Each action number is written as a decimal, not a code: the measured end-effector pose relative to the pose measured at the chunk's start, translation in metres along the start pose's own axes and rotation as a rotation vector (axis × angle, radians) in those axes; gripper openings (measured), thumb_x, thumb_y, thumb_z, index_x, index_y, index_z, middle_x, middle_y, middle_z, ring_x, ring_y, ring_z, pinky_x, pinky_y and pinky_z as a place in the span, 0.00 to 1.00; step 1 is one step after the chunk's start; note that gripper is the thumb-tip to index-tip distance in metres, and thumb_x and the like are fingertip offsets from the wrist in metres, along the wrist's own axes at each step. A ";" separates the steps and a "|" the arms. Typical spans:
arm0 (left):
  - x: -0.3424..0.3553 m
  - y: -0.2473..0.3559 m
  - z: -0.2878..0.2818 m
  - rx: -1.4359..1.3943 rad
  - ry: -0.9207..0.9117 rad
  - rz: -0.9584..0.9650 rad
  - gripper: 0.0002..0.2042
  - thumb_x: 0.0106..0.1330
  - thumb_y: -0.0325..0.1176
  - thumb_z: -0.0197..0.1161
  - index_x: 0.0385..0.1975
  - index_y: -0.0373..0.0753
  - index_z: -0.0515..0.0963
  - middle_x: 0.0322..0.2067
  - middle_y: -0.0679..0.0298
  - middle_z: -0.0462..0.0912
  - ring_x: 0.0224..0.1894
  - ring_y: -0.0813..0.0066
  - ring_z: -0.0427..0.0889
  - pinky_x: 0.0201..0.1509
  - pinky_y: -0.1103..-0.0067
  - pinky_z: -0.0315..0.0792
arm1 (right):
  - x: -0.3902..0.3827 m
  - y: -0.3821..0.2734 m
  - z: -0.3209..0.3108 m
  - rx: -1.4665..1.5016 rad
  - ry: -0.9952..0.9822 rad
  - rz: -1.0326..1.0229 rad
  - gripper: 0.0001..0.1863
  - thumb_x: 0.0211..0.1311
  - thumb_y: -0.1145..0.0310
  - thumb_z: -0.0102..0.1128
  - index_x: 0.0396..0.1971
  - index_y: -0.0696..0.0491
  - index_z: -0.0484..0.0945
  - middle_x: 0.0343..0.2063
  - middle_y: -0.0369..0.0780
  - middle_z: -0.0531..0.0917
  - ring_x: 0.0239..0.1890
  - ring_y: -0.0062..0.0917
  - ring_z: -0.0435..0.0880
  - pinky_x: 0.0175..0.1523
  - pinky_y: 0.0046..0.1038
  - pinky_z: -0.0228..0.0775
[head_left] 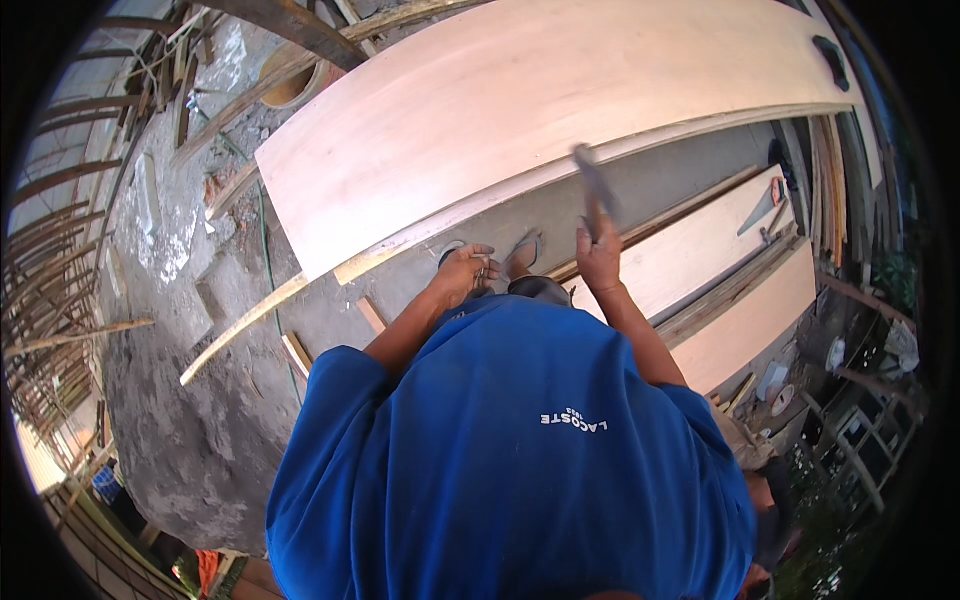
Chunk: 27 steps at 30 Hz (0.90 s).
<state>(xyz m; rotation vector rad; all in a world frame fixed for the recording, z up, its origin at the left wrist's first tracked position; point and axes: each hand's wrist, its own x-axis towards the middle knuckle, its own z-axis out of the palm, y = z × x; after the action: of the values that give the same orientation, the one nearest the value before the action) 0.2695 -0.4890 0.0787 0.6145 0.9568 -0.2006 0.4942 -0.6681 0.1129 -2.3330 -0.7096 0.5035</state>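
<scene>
My right hand (600, 262) is closed round the wooden handle of a hammer (594, 182), which points up and away from me. Motion blurs the hammer's head, seen against the near edge of a large pale plywood panel (520, 90). My left hand (468, 272) is raised in front of my body, its fingers curled in; whatever they may hold is too small to make out. Along the panel's near side runs a light wooden strip (430, 228). Neither hand touches the panel.
To the right lie more plywood boards (690, 240) and a handsaw (768, 208) with an orange grip. Wood offcuts (297, 355) and a long curved strip (240, 330) lie on the rough concrete floor (170, 400) at left. A green hose (268, 240) crosses there.
</scene>
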 end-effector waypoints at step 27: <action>0.003 0.022 -0.130 0.629 -0.110 -0.008 0.17 0.70 0.27 0.60 0.56 0.28 0.76 0.36 0.58 0.87 0.32 0.81 0.75 0.28 0.83 0.69 | -0.161 -0.069 0.105 0.407 -0.230 0.669 0.20 0.74 0.52 0.61 0.36 0.56 0.76 0.19 0.33 0.75 0.21 0.17 0.74 0.26 0.26 0.66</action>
<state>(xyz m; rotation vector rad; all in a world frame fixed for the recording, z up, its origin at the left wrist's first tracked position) 0.1893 -0.3961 0.0304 1.1625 0.7836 -0.5477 0.2895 -0.6714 0.1102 -2.0910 0.1101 1.1059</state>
